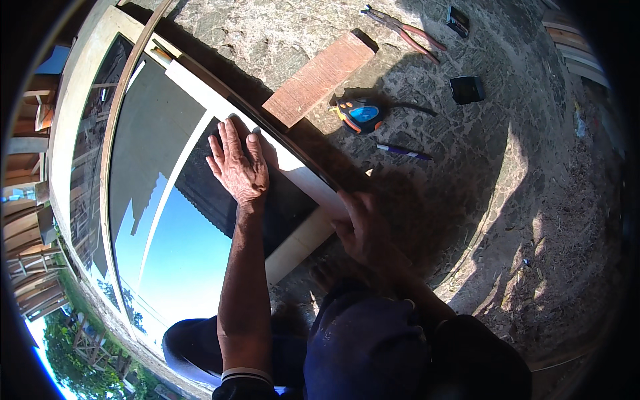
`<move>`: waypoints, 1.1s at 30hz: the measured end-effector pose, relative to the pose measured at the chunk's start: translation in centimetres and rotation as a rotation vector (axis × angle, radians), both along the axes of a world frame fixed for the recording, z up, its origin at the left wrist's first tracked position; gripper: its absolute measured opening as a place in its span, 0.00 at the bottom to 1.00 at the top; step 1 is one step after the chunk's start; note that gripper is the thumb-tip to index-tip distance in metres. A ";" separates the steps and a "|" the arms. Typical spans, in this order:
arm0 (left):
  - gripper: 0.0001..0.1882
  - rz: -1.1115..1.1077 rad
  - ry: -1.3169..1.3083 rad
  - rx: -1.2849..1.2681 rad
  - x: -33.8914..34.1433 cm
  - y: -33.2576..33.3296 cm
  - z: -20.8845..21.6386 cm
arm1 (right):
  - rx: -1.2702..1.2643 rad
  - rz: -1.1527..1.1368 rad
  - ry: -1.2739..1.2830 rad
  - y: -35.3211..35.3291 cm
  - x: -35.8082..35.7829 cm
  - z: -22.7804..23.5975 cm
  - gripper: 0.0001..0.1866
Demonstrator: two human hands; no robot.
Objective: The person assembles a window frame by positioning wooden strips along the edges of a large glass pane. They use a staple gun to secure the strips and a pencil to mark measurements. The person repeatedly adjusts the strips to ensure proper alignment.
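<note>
A pale wooden frame with a dark, shiny glass pane lies in front of me, and the glass mirrors blue sky and a roof edge. Along its right side runs a white strip. My left hand presses flat, fingers stretched out, on the glass and the strip's inner edge. At the strip's near end, by the frame's corner, my right hand has its thumb and fingers closed round the strip; shadow partly hides those fingers. A thin bent wooden strip crosses the frame further left.
On the rough stone floor to the right lie a reddish wooden block, pliers, a blue and orange tape measure, a purple pen, a small dark box and another little box. Stacked boards stand at far left.
</note>
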State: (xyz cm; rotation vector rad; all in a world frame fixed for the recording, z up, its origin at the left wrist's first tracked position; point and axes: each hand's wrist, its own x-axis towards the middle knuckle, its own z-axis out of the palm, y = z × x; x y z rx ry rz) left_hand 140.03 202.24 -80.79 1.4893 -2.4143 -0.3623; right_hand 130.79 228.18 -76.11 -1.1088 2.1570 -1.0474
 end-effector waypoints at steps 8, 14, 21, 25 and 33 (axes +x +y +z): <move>0.36 0.011 -0.008 0.004 -0.3 0.2 0.5 | 0.035 0.011 -0.029 0.0 0.1 0.0 0.31; 0.36 0.012 -0.021 0.028 -0.5 0.3 0.8 | 0.048 0.043 0.025 -0.2 -0.2 0.7 0.32; 0.36 0.022 -0.068 0.052 -0.7 0.4 1.2 | 0.065 0.039 0.019 -0.4 -0.2 1.5 0.30; 0.37 0.031 -0.087 0.070 -0.9 0.3 1.3 | 0.058 0.033 0.028 -0.4 -0.1 1.2 0.30; 0.37 0.028 -0.100 0.068 -1.0 0.3 1.6 | 0.043 0.028 0.018 -0.2 -0.1 1.1 0.30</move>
